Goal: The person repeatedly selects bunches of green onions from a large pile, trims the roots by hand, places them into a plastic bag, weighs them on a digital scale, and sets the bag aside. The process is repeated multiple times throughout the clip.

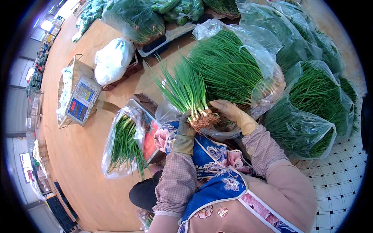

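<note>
A bunch of green onions (189, 93) is held up before my chest, brown roots toward me and green tips pointing away. My left hand (186, 132), in a rubber glove, grips its white stems from the left. On the other side my gloved right hand (230, 112) has its fingertips at the root end; whether it grips any stems is partly hidden. Just beyond lies a large open plastic bag (266, 48) full of green onions (225, 61). To my left, a clear bag (106, 166) holds a smaller bunch of green onions (123, 141).
A digital scale (84, 99) stands on the left beside a white plastic bag (113, 61) on a brown crate (135, 68). More bagged greens (309, 116) crowd the right side. Bags of green vegetables (180, 14) lie at the far end. A tiled wall (335, 180) is at lower right.
</note>
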The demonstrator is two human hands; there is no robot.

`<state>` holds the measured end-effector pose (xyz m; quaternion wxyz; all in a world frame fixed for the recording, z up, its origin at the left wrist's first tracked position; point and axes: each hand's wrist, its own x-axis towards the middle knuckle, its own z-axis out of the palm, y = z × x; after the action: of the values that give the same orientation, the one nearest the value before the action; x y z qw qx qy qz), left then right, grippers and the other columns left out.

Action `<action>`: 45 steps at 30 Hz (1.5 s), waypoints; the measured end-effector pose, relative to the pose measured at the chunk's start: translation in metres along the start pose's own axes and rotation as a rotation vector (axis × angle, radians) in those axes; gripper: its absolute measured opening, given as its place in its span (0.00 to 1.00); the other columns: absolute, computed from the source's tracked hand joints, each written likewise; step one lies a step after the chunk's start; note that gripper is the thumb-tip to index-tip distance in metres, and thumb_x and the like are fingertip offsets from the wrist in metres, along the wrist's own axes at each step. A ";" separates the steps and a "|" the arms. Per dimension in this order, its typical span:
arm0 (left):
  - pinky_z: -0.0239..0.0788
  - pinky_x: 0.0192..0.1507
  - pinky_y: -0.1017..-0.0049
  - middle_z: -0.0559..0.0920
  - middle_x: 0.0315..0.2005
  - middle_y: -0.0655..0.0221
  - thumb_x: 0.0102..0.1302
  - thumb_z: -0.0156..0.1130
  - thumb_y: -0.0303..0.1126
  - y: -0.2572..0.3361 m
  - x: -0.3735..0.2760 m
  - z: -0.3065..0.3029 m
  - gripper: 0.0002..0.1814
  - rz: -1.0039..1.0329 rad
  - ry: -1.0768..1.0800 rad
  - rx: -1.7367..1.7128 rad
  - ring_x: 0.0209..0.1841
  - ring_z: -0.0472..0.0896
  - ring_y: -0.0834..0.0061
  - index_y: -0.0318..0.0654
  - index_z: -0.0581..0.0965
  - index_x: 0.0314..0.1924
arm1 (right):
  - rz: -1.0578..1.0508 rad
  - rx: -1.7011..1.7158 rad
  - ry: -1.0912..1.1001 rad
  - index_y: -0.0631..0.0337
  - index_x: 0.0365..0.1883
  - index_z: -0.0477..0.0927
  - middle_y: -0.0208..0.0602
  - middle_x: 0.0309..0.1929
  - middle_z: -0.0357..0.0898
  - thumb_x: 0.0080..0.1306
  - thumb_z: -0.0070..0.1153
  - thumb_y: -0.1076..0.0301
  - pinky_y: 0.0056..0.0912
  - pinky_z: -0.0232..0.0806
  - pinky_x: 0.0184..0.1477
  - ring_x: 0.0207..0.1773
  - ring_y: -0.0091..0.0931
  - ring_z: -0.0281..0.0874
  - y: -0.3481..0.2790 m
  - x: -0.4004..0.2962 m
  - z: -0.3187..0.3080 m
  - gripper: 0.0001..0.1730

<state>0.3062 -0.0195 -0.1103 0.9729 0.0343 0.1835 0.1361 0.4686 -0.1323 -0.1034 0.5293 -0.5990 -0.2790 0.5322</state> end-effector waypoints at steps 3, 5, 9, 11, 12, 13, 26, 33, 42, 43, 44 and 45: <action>0.71 0.39 0.72 0.78 0.35 0.60 0.56 0.57 0.33 -0.002 -0.003 0.003 0.19 0.127 0.033 0.336 0.36 0.78 0.67 0.32 0.69 0.46 | 0.035 0.266 -0.171 0.65 0.41 0.74 0.29 0.30 0.75 0.59 0.50 0.45 0.26 0.62 0.39 0.33 0.22 0.68 -0.021 0.001 0.025 0.28; 0.70 0.35 0.74 0.78 0.33 0.62 0.57 0.58 0.36 -0.013 -0.005 0.016 0.20 0.344 0.216 1.018 0.34 0.78 0.67 0.33 0.68 0.46 | 0.011 0.039 -0.245 0.64 0.45 0.72 0.30 0.35 0.76 0.55 0.55 0.44 0.23 0.61 0.44 0.38 0.22 0.69 -0.036 -0.001 0.026 0.32; 0.70 0.25 0.71 0.77 0.31 0.56 0.56 0.54 0.39 -0.043 -0.021 0.083 0.23 0.283 0.443 2.081 0.25 0.78 0.66 0.32 0.63 0.48 | -0.067 0.117 -0.095 0.64 0.50 0.70 0.33 0.45 0.74 0.50 0.61 0.48 0.24 0.60 0.51 0.47 0.23 0.69 -0.062 -0.040 0.029 0.36; 0.69 0.22 0.69 0.76 0.30 0.57 0.57 0.50 0.41 -0.061 -0.009 0.076 0.25 0.307 0.454 2.451 0.21 0.78 0.64 0.30 0.62 0.50 | -0.040 0.307 -0.066 0.63 0.52 0.68 0.34 0.48 0.72 0.49 0.63 0.52 0.27 0.60 0.52 0.50 0.25 0.68 -0.065 -0.044 0.030 0.36; 0.69 0.23 0.71 0.75 0.29 0.59 0.57 0.50 0.40 -0.077 -0.010 0.101 0.30 0.385 0.547 2.811 0.23 0.77 0.66 0.24 0.59 0.53 | -0.052 0.395 -0.048 0.62 0.53 0.67 0.35 0.49 0.72 0.49 0.63 0.54 0.29 0.60 0.53 0.50 0.26 0.68 -0.053 -0.041 0.017 0.36; 0.69 0.24 0.71 0.74 0.29 0.60 0.57 0.49 0.40 -0.081 -0.011 0.113 0.31 0.408 0.520 2.830 0.25 0.77 0.67 0.22 0.57 0.53 | -0.061 0.489 -0.048 0.61 0.55 0.66 0.36 0.51 0.71 0.49 0.64 0.56 0.31 0.61 0.54 0.50 0.27 0.68 -0.055 -0.039 0.015 0.37; 0.66 0.47 0.74 0.77 0.42 0.56 0.56 0.58 0.29 0.087 -0.143 0.078 0.17 1.109 0.479 1.766 0.44 0.77 0.64 0.33 0.72 0.46 | -0.272 1.006 -0.385 0.64 0.52 0.62 0.30 0.33 0.71 0.51 0.59 0.58 0.44 0.56 0.60 0.41 0.26 0.71 -0.112 0.017 0.090 0.34; 0.68 0.40 0.78 0.80 0.35 0.61 0.59 0.56 0.33 0.148 -0.227 0.061 0.11 1.069 0.737 1.613 0.37 0.78 0.74 0.33 0.76 0.38 | -0.004 0.856 -0.763 0.65 0.53 0.61 0.28 0.34 0.69 0.49 0.61 0.59 0.43 0.55 0.61 0.40 0.25 0.69 -0.114 0.042 0.205 0.36; 0.60 0.53 0.72 0.72 0.47 0.52 0.54 0.62 0.38 0.220 -0.318 -0.024 0.28 1.424 1.575 1.306 0.51 0.70 0.63 0.30 0.67 0.51 | 0.119 0.656 -0.861 0.64 0.55 0.59 0.33 0.37 0.69 0.53 0.57 0.64 0.40 0.59 0.60 0.46 0.29 0.70 -0.088 0.064 0.280 0.33; 0.57 0.56 0.69 0.70 0.49 0.49 0.50 0.64 0.38 0.223 -0.330 -0.063 0.33 1.482 1.742 1.303 0.54 0.67 0.58 0.31 0.63 0.54 | 0.244 0.640 -0.810 0.64 0.55 0.59 0.33 0.38 0.69 0.53 0.57 0.64 0.40 0.59 0.59 0.46 0.29 0.70 -0.084 0.079 0.271 0.33; 0.57 0.56 0.70 0.69 0.51 0.51 0.50 0.64 0.38 0.219 -0.336 -0.097 0.37 1.368 1.937 1.288 0.54 0.67 0.61 0.30 0.60 0.56 | 0.363 0.623 -0.749 0.64 0.55 0.59 0.33 0.38 0.69 0.54 0.56 0.64 0.39 0.59 0.59 0.46 0.28 0.70 -0.075 0.098 0.258 0.33; 0.57 0.55 0.70 0.69 0.51 0.52 0.50 0.65 0.38 0.225 -0.342 -0.114 0.37 1.350 1.738 0.983 0.54 0.67 0.62 0.30 0.60 0.57 | 0.364 0.510 -0.723 0.66 0.52 0.61 0.30 0.33 0.65 0.55 0.55 0.62 0.31 0.55 0.47 0.38 0.23 0.64 -0.077 0.102 0.266 0.29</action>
<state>-0.0985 0.1041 -0.0711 0.1398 0.3873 0.7548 0.5107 0.2667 0.0711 -0.0325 0.4264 -0.2656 -0.1962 0.8421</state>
